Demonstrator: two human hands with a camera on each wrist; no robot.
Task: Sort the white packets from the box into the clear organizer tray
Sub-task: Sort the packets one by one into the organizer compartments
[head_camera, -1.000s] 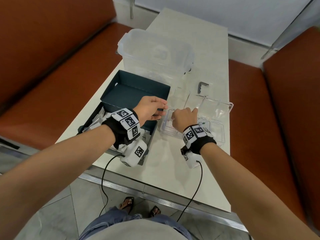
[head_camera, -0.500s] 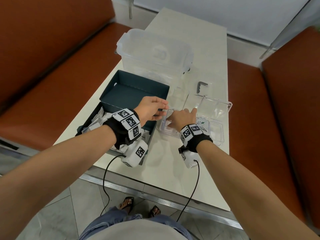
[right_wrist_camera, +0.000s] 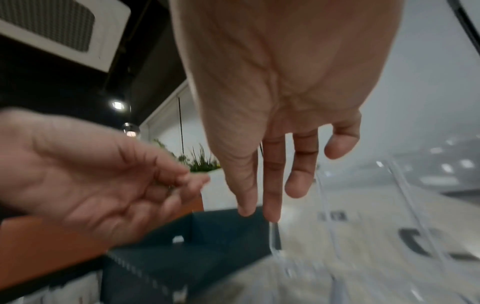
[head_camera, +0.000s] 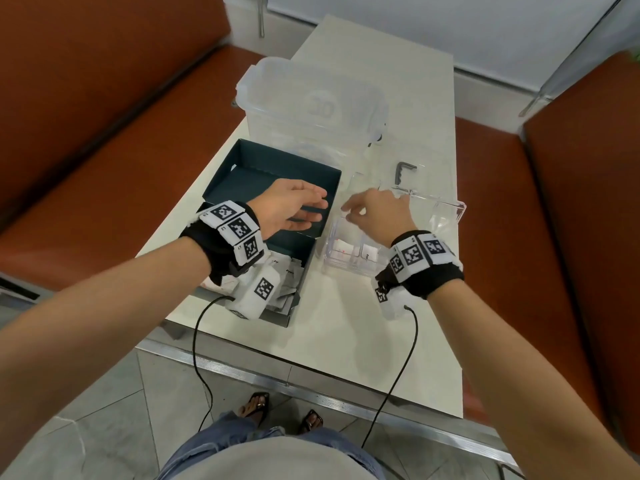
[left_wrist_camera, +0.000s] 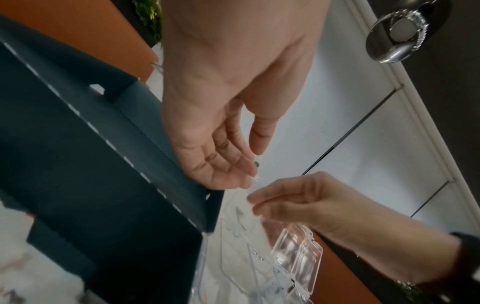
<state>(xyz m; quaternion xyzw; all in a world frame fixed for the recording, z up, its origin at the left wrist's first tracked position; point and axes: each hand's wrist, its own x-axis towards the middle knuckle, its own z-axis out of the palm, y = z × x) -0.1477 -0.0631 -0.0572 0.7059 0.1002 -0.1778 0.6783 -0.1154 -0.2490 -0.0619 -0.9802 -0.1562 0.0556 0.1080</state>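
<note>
Left hand (head_camera: 289, 207) spread, empty, above dark box (head_camera: 308, 174); right hand (head_camera: 375, 216), at 3 o'clock, loose-fingered over clear organizer tray (head_camera: 450, 211).

Black wristbands (head_camera: 225, 252) carrying white square-coded marker blocks (head_camera: 419, 252) are worn; black cables (head_camera: 391, 386) are attached.

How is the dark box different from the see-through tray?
The dark teal cardboard box is opaque, while the clear plastic organizer tray is see-through. The box holds a loose pile of white packets; the tray keeps a couple in separate compartments. Both sit open on the white table.
</note>
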